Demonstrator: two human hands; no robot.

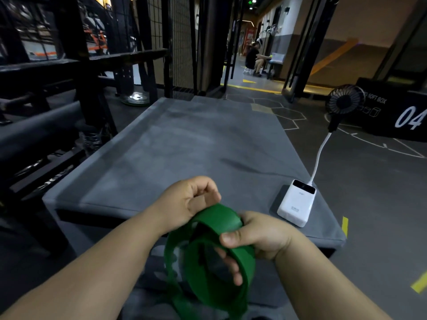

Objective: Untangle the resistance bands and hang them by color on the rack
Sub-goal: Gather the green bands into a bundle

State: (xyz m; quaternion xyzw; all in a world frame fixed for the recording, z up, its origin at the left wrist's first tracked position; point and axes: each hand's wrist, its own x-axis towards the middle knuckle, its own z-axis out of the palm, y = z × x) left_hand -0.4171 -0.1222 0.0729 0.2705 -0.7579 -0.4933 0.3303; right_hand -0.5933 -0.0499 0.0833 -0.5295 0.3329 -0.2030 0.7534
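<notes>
Green band (pixel 215 218), flat, rubbery, loops before the mat (pixel 184 146)'s near edge. My left hand (pixel 189 202) and right hand (pixel 261 236) grip it.

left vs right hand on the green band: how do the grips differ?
Right hand has a clear grip on the green band, thumb on top and fingers through the loop underneath. Left hand sits at the band's top edge with fingers curled and none through the loop; whether it actually holds the band is unclear. Right hand is lower in frame, left hand higher, over the grey mat. Both are bare and on the same band.
</notes>
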